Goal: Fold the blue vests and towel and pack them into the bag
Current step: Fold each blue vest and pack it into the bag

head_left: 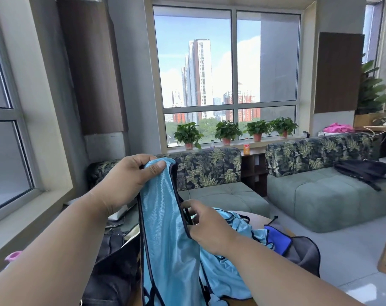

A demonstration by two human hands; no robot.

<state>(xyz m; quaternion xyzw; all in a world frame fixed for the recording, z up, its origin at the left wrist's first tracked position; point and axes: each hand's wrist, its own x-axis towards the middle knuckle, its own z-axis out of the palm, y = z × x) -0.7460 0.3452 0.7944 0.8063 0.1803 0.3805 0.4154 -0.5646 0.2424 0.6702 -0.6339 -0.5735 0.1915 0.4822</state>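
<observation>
Vest fabric hangs in a long strip from the left hand (130,173), whose thumb and curled fingers pinch the top of a light blue vest (163,217) held up in front of the sofa (209,171). The right hand (206,226) sits lower, fingers curled at the dark-trimmed edge of the same vest, apparently pinching the binding, though the fingertips are partly hidden behind the cloth. More light blue vests (227,270) lie heaped on the round wooden worktop (258,219) below, with a darker blue towel (277,239) just beside them and a grey cloth (304,252) touching it. A dark bag (112,268) sits open at lower left, beside the worktop.

Judging from this, the vest is being straightened for folding, and nothing looks packed yet. The main risk is the fabric itself: it is thin, slick and stretchy, so a narrow pinch at one shoulder may let it twist or slide, giving a crooked fold. The hanging tail also trails into the heap, so lifting further could snag the straps of the other vests and drag them off the worktop edge. The right hand holds only the trim, which could roll out of the fingers. A black backpack (364,171) lies on the far sofa seat, well apart.
</observation>
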